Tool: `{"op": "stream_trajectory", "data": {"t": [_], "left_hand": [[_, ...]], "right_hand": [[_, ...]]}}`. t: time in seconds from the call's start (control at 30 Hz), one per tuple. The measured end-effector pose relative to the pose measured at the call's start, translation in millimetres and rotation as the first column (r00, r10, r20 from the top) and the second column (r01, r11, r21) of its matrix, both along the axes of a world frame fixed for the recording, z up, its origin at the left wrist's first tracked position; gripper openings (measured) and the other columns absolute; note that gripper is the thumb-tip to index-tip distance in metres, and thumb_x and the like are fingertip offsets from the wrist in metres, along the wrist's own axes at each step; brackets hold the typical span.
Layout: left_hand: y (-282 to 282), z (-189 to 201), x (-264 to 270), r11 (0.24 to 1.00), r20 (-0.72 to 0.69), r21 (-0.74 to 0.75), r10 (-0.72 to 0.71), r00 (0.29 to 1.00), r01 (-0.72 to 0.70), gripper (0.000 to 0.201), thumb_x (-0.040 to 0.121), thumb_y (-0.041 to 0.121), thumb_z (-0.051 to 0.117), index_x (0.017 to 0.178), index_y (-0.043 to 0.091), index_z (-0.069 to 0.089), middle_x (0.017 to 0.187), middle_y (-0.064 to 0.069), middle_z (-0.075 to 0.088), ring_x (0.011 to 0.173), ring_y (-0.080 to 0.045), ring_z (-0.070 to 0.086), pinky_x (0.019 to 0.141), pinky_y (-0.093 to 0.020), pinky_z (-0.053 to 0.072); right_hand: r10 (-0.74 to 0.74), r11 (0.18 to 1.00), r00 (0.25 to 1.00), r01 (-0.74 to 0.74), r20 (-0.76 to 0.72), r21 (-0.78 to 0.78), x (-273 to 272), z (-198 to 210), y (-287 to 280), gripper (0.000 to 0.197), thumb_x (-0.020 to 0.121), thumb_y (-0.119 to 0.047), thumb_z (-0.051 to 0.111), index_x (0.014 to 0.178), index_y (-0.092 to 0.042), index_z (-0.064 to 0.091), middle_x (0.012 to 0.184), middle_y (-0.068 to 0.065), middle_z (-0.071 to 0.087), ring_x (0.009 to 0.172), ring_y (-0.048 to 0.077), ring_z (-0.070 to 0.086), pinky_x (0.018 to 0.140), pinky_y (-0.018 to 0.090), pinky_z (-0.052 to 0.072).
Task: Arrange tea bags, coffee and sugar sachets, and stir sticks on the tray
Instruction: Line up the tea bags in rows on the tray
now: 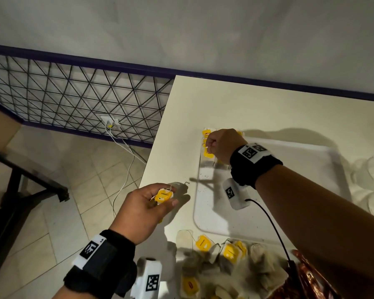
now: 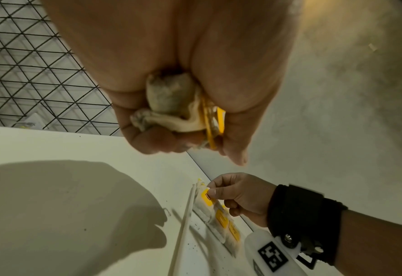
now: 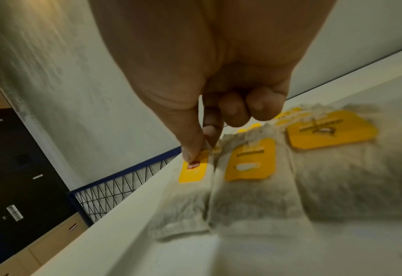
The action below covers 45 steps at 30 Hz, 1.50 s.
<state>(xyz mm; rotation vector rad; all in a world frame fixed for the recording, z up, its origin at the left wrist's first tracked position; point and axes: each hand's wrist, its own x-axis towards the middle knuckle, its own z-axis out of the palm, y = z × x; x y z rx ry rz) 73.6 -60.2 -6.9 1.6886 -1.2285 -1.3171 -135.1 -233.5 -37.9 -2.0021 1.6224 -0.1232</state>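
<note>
A wide white table (image 1: 268,100) was seen against a grey wall, its left edge open to a tiled floor. On it lay a big flat white plastic tray (image 1: 289,169) with rounded corners; most of its floor was bare. In the tray's far left corner a short row of paper tea bags with yellow tags (image 3: 249,177) was laid side by side, touching, their tag ends toward the far rim and their long sides running toward the person. The right hand (image 1: 221,145) was curled over that row, and the top of the leftmost tea bag (image 3: 190,179), just beside the tray's left rim, was pinched by thumb and finger. The left hand (image 1: 145,210) was held above the table's left edge, curled round a small bunch of tea bags (image 2: 171,104). A loose heap of tea bags (image 1: 220,262) lay just outside the tray's near rim.
</note>
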Motion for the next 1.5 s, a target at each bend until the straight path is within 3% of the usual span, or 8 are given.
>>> {"op": "stream_trajectory", "data": {"t": [0.27, 0.43, 0.5, 0.63, 0.77, 0.93, 1.07, 1.5], "left_hand": [[3.2, 4.4, -14.5, 0.993, -0.282, 0.101, 0.084, 0.956, -0.057, 0.011, 0.082, 0.013, 0.075, 0.086, 0.010, 0.065, 0.068, -0.009, 0.058, 0.053, -0.021, 0.048, 0.049, -0.028, 0.043], [3.6, 9.2, -41.7, 0.967, -0.783, 0.256, 0.200, 0.589, 0.013, 0.038, 0.057, 0.003, 0.067, 0.094, 0.000, 0.060, 0.085, -0.018, 0.063, 0.059, -0.026, 0.055, 0.045, -0.029, 0.044], [4.7, 13.2, -55.5, 0.972, -0.818, 0.231, 0.175, 0.548, 0.035, 0.043, 0.051, 0.002, 0.064, 0.093, -0.002, 0.060, 0.087, -0.019, 0.063, 0.061, -0.027, 0.056, 0.046, -0.029, 0.045], [9.4, 22.8, -78.8, 0.984, -0.781, 0.172, 0.107, 0.615, 0.047, 0.041, 0.053, -0.004, 0.060, 0.094, -0.001, 0.063, 0.087, -0.018, 0.063, 0.061, -0.026, 0.056, 0.046, -0.028, 0.044], [18.8, 34.8, -99.8, 0.988, -0.692, 0.124, 0.021, 0.721, 0.091, 0.032, 0.065, -0.006, 0.053, 0.096, -0.001, 0.063, 0.093, -0.018, 0.066, 0.058, -0.025, 0.055, 0.047, -0.028, 0.045], [32.5, 54.9, -114.7, 0.987, -0.265, -0.068, -0.160, 0.951, 0.147, 0.034, 0.069, 0.016, 0.083, 0.101, 0.019, 0.072, 0.090, 0.002, 0.073, 0.065, -0.008, 0.059, 0.064, -0.022, 0.046], [40.3, 73.0, -143.7, 0.987, -0.131, -0.120, -0.122, 0.984, 0.106, 0.003, 0.084, 0.016, 0.073, 0.085, 0.018, 0.075, 0.065, 0.008, 0.062, 0.050, -0.009, 0.045, 0.051, -0.021, 0.039], [88.1, 80.6, -172.6, 0.992, 0.106, -0.077, -0.093, 0.990, 0.102, 0.017, 0.086, 0.027, 0.070, 0.071, 0.021, 0.073, 0.058, 0.002, 0.057, 0.048, -0.014, 0.047, 0.053, -0.026, 0.042]], "right_hand": [[-0.096, 0.994, 0.992, 0.100, 0.081, -0.047, -14.9, 21.6, 12.2, 0.012, 0.084, -0.024, 0.067, 0.095, -0.019, 0.066, 0.091, -0.001, 0.057, 0.086, 0.019, 0.056, 0.077, 0.026, 0.043], [-0.020, 0.997, 0.964, 0.040, 0.265, -0.069, -27.5, 73.4, 63.1, 0.009, 0.088, -0.022, 0.059, 0.087, -0.024, 0.068, 0.082, -0.009, 0.065, 0.072, -0.005, 0.056, 0.068, 0.005, 0.036], [0.012, 1.000, 0.940, -0.003, 0.342, -0.026, -28.0, 89.5, 86.7, 0.006, 0.088, -0.028, 0.064, 0.092, -0.027, 0.068, 0.079, -0.012, 0.062, 0.066, -0.012, 0.051, 0.064, 0.002, 0.033], [0.021, 0.997, 0.939, -0.045, 0.343, 0.062, -34.8, 94.9, 114.5, 0.018, 0.083, -0.045, 0.068, 0.097, -0.034, 0.065, 0.080, -0.020, 0.063, 0.076, -0.014, 0.053, 0.068, 0.004, 0.035], [0.017, 0.998, 0.888, -0.043, 0.459, 0.046, -56.2, 108.0, 133.4, 0.008, 0.083, -0.020, 0.072, 0.078, -0.022, 0.066, 0.068, -0.018, 0.060, 0.060, -0.008, 0.054, 0.057, 0.008, 0.034], [0.057, 0.997, 0.869, -0.078, 0.491, 0.024, -92.2, 136.0, 154.2, 0.009, 0.082, -0.021, 0.073, 0.076, -0.027, 0.069, 0.072, -0.013, 0.064, 0.069, 0.000, 0.055, 0.066, 0.015, 0.040], [0.122, 0.992, 0.908, -0.125, 0.400, -0.019, -109.0, 150.3, 172.0, 0.010, 0.083, -0.024, 0.071, 0.076, -0.030, 0.067, 0.072, -0.014, 0.062, 0.067, -0.006, 0.053, 0.062, 0.009, 0.036], [0.207, 0.971, 0.917, -0.150, 0.342, -0.185, -142.7, 153.0, 208.6, 0.006, 0.087, -0.018, 0.065, 0.084, -0.021, 0.069, 0.078, -0.018, 0.059, 0.075, -0.018, 0.048, 0.065, 0.004, 0.034]]}}
